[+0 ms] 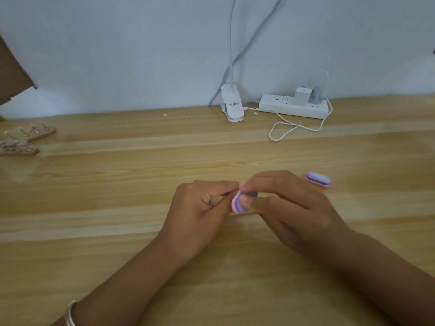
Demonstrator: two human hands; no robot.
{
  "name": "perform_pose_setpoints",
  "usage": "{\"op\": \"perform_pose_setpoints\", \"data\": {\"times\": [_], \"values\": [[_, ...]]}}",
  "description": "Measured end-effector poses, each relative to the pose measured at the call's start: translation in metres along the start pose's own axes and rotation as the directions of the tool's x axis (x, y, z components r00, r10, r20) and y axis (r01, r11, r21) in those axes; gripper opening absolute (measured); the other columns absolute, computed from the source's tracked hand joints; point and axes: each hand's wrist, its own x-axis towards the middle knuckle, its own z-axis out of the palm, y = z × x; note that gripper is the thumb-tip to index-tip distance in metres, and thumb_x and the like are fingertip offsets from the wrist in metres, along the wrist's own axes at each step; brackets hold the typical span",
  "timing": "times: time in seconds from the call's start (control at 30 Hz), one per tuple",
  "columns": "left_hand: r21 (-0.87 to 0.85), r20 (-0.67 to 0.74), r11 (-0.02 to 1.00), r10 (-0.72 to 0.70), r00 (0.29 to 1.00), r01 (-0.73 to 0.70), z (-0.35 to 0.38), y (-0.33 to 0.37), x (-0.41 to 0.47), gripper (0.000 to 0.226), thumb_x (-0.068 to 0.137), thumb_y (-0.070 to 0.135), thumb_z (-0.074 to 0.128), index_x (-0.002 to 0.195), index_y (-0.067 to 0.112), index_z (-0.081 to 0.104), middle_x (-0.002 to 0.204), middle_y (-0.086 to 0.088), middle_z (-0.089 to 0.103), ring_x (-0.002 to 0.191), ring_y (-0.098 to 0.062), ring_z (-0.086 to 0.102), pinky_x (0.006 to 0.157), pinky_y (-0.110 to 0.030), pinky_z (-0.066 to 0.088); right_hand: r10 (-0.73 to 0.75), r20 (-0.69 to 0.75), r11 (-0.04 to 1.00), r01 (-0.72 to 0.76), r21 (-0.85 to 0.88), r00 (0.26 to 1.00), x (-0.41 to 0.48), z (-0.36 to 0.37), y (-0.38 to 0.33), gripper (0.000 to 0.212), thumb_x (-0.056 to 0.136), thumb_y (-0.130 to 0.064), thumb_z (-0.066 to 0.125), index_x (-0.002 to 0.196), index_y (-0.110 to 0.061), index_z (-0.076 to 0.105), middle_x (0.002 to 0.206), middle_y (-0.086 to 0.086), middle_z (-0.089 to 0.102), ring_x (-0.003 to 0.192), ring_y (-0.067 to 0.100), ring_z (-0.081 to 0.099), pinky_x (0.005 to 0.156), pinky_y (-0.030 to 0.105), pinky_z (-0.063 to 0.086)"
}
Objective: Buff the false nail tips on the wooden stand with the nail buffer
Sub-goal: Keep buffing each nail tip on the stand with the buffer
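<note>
My right hand point(289, 208) grips a small pink and purple nail buffer point(237, 204) at the middle of the wooden table. My left hand point(200, 212) pinches a thin metal-ended nail holder point(210, 205) with thumb and forefinger, and its fingertips meet the buffer's top edge. The nail tip itself is hidden between the fingers and the buffer. Two wooden stands point(35, 136) with several false nail tips on metal pegs sit at the far left edge, well away from both hands.
A second pink and purple buffer point(318, 179) lies just right of my right hand. At the back by the wall are a white clip lamp base point(232, 105), a white power strip point(294, 105) with plugs, and a looped white cable point(282, 130).
</note>
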Motion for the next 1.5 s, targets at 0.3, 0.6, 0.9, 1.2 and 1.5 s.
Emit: {"op": "perform_pose_setpoints", "data": {"times": [0.3, 0.6, 0.9, 1.2, 1.5], "values": [[-0.110, 0.034, 0.989, -0.099, 0.995, 0.102, -0.001, 0.001, 0.001, 0.013, 0.088, 0.030, 0.068, 0.094, 0.024, 0.078, 0.087, 0.017, 0.075, 0.082, 0.001, 0.069, 0.073, -0.019, 0.051, 0.058, -0.046, 0.996, -0.055, 0.071, 0.997, -0.004, -0.005, 0.011, 0.021, 0.088, 0.009, 0.070, 0.103, -0.006, 0.074, 0.106, 0.013, 0.070, 0.097, 0.023, 0.067, 0.083, 0.031, 0.053], [-0.210, 0.068, 0.971, -0.106, 0.992, 0.118, -0.002, 0.004, 0.001, 0.017, 0.088, 0.024, 0.065, 0.094, 0.015, 0.078, 0.089, 0.010, 0.076, 0.087, -0.008, 0.072, 0.076, -0.022, 0.053, 0.032, -0.095, 0.999, -0.029, 0.027, 0.995, -0.002, -0.008, 0.010, 0.021, 0.087, 0.010, 0.069, 0.103, -0.003, 0.071, 0.104, 0.016, 0.070, 0.096, 0.026, 0.067, 0.084, 0.033, 0.053], [-0.286, 0.090, 0.946, -0.133, 0.987, 0.153, -0.004, 0.005, 0.001, 0.013, 0.089, 0.021, 0.066, 0.092, 0.018, 0.078, 0.087, -0.001, 0.076, 0.082, -0.011, 0.071, 0.072, -0.025, 0.053, -0.013, -0.116, 0.999, 0.016, 0.030, 0.993, -0.003, -0.006, 0.009, 0.026, 0.088, 0.009, 0.068, 0.108, -0.007, 0.063, 0.108, 0.011, 0.067, 0.098, 0.026, 0.066, 0.084, 0.033, 0.053], [-0.358, 0.151, 0.916, -0.131, 0.980, 0.178, -0.005, 0.007, 0.000, 0.016, 0.089, 0.014, 0.062, 0.095, 0.009, 0.076, 0.088, 0.002, 0.077, 0.090, -0.013, 0.073, 0.080, -0.019, 0.053, 0.003, -0.138, 0.999, -0.008, -0.039, 0.990, -0.002, -0.008, 0.010, 0.021, 0.082, 0.014, 0.071, 0.099, 0.002, 0.073, 0.104, 0.015, 0.069, 0.096, 0.027, 0.065, 0.085, 0.032, 0.052], [-0.254, 0.135, 0.958, -0.100, 0.986, 0.132, -0.005, 0.005, 0.001, 0.019, 0.089, 0.020, 0.063, 0.094, 0.009, 0.077, 0.088, 0.006, 0.077, 0.088, -0.010, 0.072, 0.078, -0.022, 0.054, -0.015, -0.102, 1.000, 0.015, -0.003, 0.995, -0.002, -0.005, 0.008, 0.022, 0.090, 0.011, 0.064, 0.107, -0.004, 0.064, 0.105, 0.017, 0.069, 0.099, 0.027, 0.064, 0.089, 0.032, 0.050]]}}
